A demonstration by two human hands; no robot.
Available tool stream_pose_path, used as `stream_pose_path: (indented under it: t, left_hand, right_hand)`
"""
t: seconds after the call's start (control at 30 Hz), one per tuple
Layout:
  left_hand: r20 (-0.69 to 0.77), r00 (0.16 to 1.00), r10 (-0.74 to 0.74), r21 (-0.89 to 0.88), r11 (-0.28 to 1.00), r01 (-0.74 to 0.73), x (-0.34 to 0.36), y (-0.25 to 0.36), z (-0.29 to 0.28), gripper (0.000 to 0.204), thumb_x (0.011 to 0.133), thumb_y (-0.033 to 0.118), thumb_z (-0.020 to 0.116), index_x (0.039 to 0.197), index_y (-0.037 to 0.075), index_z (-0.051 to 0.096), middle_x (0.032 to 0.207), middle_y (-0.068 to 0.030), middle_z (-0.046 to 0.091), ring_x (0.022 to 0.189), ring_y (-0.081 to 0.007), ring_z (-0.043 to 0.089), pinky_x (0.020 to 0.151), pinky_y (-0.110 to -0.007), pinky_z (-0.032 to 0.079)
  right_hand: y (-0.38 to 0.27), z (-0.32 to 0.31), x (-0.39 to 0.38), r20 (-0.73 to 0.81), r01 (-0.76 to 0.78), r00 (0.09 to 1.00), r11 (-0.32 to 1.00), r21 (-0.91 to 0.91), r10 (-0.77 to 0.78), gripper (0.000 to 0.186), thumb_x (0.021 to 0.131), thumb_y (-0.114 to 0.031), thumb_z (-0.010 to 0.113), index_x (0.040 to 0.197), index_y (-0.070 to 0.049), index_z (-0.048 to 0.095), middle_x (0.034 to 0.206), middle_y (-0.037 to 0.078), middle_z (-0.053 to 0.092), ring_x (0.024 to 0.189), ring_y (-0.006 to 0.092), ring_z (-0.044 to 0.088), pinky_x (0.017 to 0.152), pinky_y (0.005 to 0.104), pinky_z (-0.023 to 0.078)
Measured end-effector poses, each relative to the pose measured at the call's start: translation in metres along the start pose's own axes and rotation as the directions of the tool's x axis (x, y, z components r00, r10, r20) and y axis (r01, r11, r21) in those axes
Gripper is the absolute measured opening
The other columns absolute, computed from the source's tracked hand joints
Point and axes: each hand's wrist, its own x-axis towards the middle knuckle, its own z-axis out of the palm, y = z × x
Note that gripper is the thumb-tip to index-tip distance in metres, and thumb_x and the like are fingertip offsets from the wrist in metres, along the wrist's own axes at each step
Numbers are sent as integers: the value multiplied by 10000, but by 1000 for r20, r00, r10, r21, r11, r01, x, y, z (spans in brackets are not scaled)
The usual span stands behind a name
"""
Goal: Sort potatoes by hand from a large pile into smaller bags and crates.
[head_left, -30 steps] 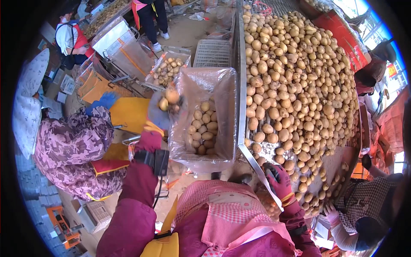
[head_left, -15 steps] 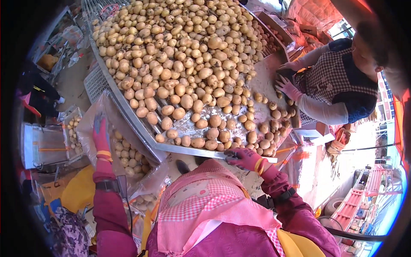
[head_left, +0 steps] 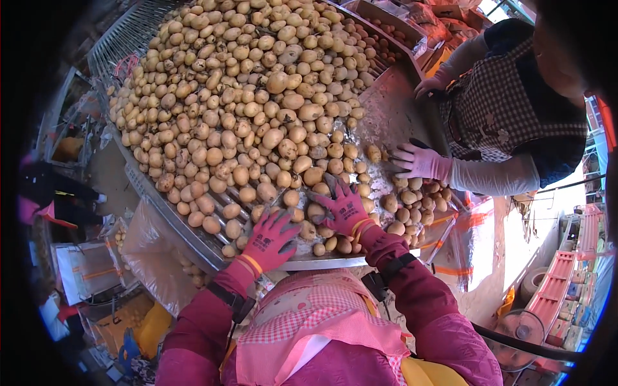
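Pink-gloved left hand [head_left: 270, 241] with dark-coated fingertips: fingers fanned over potatoes just inside the bright steel lip [head_left: 328, 264], nothing visibly gripped. Matching pink-gloved right hand [head_left: 346, 209]: fingers spread, one round tan potato [head_left: 314, 211] between thumb and fingers; can't tell if it's grasped.

Stock: round tan potatoes [head_left: 238, 122] heaped across the far and left of the grey metal table [head_left: 402, 106], thinning to loose ones near the lip.

My read on technique: light cupped fingers, loose edge potatoes first, foot of the heap left alone. Hard squeezing could bruise; raking toward the lip could spill some.

In the way: co-worker's pale-pink-gloved hand [head_left: 418, 161], near the right hand by the same loose patch; give it room. Small black strapped wrist box [head_left: 239, 305] might snag on the lip.

Around: clear plastic liner [head_left: 154, 257] below the table's left side, orange-taped clear plastic bag [head_left: 473, 235] right, black cable [head_left: 528, 351] lower right, slatted metal rack [head_left: 106, 51] top left.
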Motion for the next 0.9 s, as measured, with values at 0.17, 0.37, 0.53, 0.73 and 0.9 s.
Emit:
stream_pose_path:
  t: [0.17, 0.37, 0.53, 0.73, 0.9]
  left_hand:
    - [-244, 930, -274, -67, 962, 266, -33, -30, -10, 585, 824, 324, 687, 1352, 107, 560, 1480, -180, 429, 1395, -406, 354, 1152, -601, 236]
    - [-373, 709, -599, 10, 761, 649, -55, -56, -5, 590, 828, 269, 664, 1351, 29, 534, 1478, -208, 446, 1373, -415, 385, 1167, -572, 249]
    - [-370, 710, -600, 13, 761, 649, -51, -57, -3, 480, 847, 265, 660, 1248, 10, 597, 1370, -204, 535, 1303, -402, 462, 1172, -550, 277]
    - [-343, 701, -626, 15, 742, 670, -51, -55, -8, 457, 860, 254, 633, 1247, 13, 602, 1365, -184, 547, 1294, -387, 476, 1163, -547, 294]
    - [-282, 676, -681, -77, 718, 691, -53, -55, -6, 451, 868, 265, 621, 1245, 20, 610, 1372, -168, 550, 1310, -386, 464, 1154, -546, 295]
  right_hand:
    - [71, -35, 14, -174, -391, 919, 877, -281, 354, 736, 832, -419, 683, 1483, -213, 408, 1509, 211, 380, 1376, 461, 359, 1112, 613, 265]
    - [91, -79, 115, -440, -270, 875, 958, -95, 203, 788, 829, -534, 667, 1474, -149, 426, 1505, 214, 389, 1367, 465, 364, 1119, 596, 263]
    - [68, -114, 280, -354, 180, 933, 940, 289, -70, 687, 850, -483, 673, 1415, -129, 511, 1383, 182, 544, 1280, 371, 505, 1076, 466, 382]
    - [32, -141, 399, 241, 149, 959, 989, 10, -147, 541, 857, -558, 592, 1247, -189, 662, 1202, 122, 685, 1106, 347, 642, 945, 444, 503]
    - [30, -127, 384, 381, 147, 917, 988, -42, -120, 499, 831, -523, 620, 1217, -216, 694, 1200, 127, 689, 1113, 346, 642, 950, 448, 504]
